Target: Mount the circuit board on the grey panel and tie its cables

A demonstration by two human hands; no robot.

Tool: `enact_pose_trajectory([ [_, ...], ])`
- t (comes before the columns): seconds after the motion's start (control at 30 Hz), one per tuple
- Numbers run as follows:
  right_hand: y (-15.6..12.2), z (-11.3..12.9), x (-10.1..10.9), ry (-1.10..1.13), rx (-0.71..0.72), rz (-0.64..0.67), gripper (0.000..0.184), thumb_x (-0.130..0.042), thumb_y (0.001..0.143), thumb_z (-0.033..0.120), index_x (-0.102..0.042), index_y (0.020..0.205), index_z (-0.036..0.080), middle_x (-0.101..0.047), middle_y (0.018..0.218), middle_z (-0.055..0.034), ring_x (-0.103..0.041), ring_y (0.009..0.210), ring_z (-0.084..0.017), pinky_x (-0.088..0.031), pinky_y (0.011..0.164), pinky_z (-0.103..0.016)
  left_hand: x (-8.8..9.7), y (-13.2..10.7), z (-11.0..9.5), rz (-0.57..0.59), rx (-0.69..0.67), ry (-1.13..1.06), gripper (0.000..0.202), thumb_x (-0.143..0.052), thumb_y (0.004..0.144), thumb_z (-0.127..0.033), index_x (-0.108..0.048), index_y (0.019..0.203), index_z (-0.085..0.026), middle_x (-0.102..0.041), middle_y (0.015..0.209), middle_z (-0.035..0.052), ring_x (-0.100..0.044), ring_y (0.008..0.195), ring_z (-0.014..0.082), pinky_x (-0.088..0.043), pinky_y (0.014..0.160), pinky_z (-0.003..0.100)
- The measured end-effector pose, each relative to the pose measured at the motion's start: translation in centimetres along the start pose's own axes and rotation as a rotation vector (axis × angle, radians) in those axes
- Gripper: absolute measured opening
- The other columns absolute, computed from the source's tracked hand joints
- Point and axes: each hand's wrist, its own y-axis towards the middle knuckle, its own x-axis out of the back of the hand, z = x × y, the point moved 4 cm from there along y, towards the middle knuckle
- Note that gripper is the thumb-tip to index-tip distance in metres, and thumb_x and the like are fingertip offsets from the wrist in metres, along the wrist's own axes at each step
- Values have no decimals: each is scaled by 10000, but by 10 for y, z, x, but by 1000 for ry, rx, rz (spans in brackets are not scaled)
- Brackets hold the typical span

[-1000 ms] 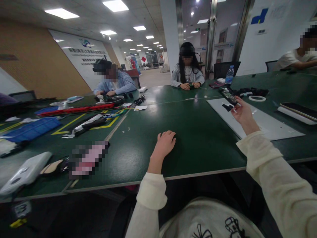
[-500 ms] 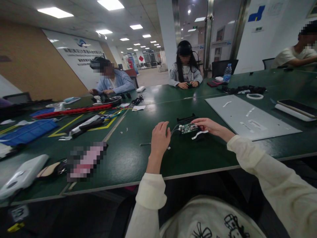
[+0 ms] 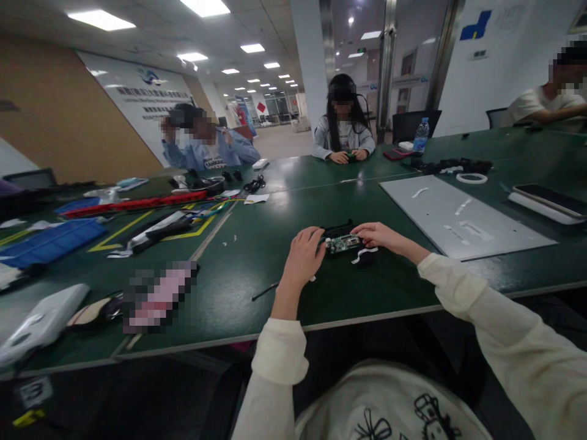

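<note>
A small green circuit board [image 3: 343, 244] lies level between my two hands, just above or on the green table. The fingers of my right hand [image 3: 378, 236] pinch its right end. Curled round the left end is my left hand [image 3: 302, 255], whose fingertips are partly hidden behind it. A black plastic frame [image 3: 338, 230] lies right behind the board. In front of the board's right end, a curled white strip [image 3: 364, 255] sits on something dark. A thin dark cable [image 3: 265, 292] runs out on the left, beside my left wrist.
A grey sheet [image 3: 440, 214] with white strips lies to the right, near a roll of white tape [image 3: 472, 178]. On the left are a phone [image 3: 160, 296], a white device [image 3: 43, 321] and a blue tray [image 3: 57, 243]. Co-workers sit across the table.
My left hand has moved right and closed on the board's left end. The board has shifted slightly left. The cable has swung toward me. A co-worker at left has raised both hands to the headset.
</note>
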Motion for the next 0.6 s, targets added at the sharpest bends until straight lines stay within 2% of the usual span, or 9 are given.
enact_pose_trajectory([
  [0.2, 3, -4, 11, -11, 29, -69, 273, -602, 822, 248, -709, 1069, 197, -664, 1095, -55, -577, 833, -118, -456, 650, -193, -2, -1, -2, 57, -16, -14, 315, -445, 941, -232, -545, 1237, -190, -545, 1290, 110, -501, 1214, 245, -437, 1020, 445],
  [0.47, 7, -7, 14, -135, 87, -79, 303, -592, 824, 278, -696, 1094, 188, -672, 1071, -57, -588, 831, -127, -455, 657, -206, -6, 0, -3, 102, -35, -22, 314, -443, 943, -235, -554, 1231, -178, -553, 1273, 111, -508, 1203, 242, -438, 1028, 441],
  [0.6, 8, -5, 14, -297, 188, -87, 285, -595, 835, 272, -686, 1094, 193, -688, 1030, -54, -621, 842, -144, -489, 711, -242, -6, -1, -5, 140, -48, -34, 305, -447, 938, -234, -567, 1212, -177, -562, 1252, 110, -524, 1179, 242, -457, 1005, 445],
])
